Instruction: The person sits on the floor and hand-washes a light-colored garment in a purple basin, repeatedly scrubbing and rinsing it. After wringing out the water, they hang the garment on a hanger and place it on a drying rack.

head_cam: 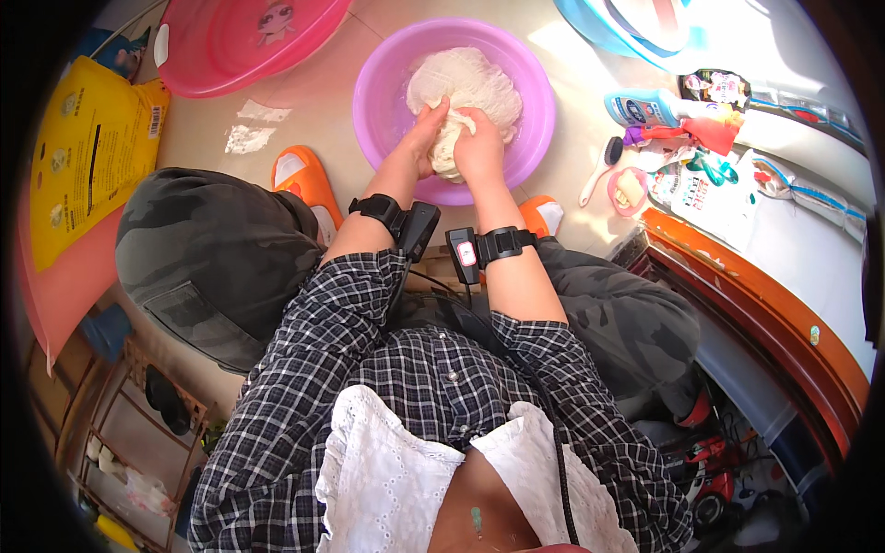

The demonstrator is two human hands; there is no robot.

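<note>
A round purple plastic basin (539, 131) stands on the floor in front of me, between my feet. In it lies a bunched cream-white cloth (470, 83) that looks wet. My left hand (427, 135) grips a gathered fold of this cloth from the left, thumb on top. From the right my right hand (479, 145) is closed on the same fold, and a bit of cloth shows above its fingers. Part of the cloth hangs down between the two hands inside the basin's near side. The fingers beneath the cloth are hidden.
A pink basin (235, 41) is at the upper left, a blue basin (594, 34) at the upper right. On the right lie a blue bottle (639, 108), a scrubbing brush (601, 169) and a soap dish (612, 190). A yellow package (97, 152) is at the left.
</note>
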